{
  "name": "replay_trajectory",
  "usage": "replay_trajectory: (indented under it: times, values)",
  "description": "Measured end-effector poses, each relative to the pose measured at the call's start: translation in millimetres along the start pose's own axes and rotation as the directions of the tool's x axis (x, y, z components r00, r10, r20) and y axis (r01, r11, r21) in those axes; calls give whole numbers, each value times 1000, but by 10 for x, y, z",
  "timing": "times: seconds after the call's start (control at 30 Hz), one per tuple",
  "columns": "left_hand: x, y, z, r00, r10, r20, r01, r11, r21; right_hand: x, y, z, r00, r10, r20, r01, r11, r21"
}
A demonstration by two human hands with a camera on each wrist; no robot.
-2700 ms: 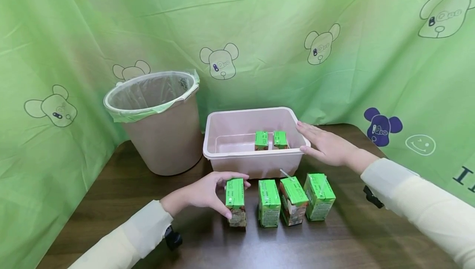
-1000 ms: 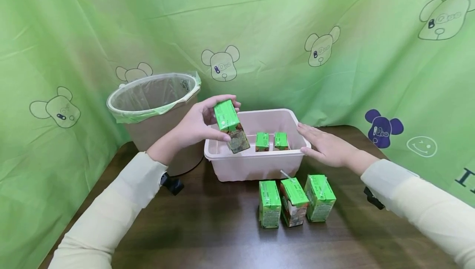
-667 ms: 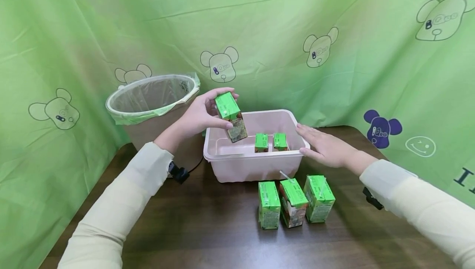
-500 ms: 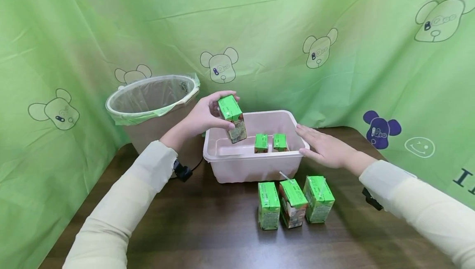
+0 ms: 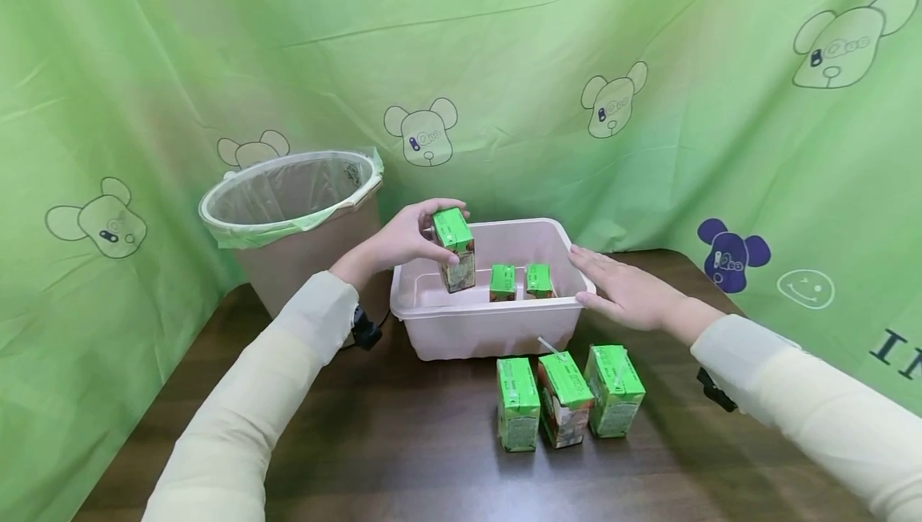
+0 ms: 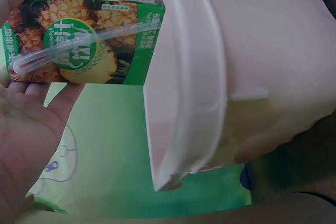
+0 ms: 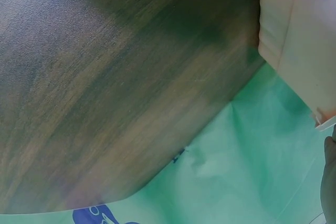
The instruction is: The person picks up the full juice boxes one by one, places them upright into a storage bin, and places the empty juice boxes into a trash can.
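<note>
My left hand [image 5: 403,240] grips a carton [image 5: 455,248] by its top, holding it upright inside the left end of the pink tub [image 5: 490,328]; I can see its pineapple print up close in the left wrist view. My right hand [image 5: 621,291] lies flat, fingers straight, against the tub's right rim. Two cartons [image 5: 520,282] stand inside, three [image 5: 565,398] on the worktop [image 5: 403,450] in front.

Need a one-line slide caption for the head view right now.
Left hand lowers a juice carton into the pink bin while the right hand steadies its rim.
</note>
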State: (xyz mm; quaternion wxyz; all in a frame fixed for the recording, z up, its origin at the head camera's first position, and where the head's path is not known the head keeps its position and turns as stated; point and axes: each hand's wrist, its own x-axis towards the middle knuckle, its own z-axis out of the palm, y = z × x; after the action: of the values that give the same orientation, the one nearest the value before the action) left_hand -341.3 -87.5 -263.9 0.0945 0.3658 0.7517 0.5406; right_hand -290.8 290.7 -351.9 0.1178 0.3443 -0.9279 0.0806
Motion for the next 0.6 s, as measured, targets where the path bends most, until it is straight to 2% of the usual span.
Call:
replay_trajectory:
  times: [0.37,0.6]
  values:
    - [109,-205,-14,998,-56,31,55,997,53,13,-36,-21,1000,4,18,-4,1000,-2]
    - [122,-295,8,992,-114,49,107,986,125,8,-32,-31,999,7,39,-7,1000,1]
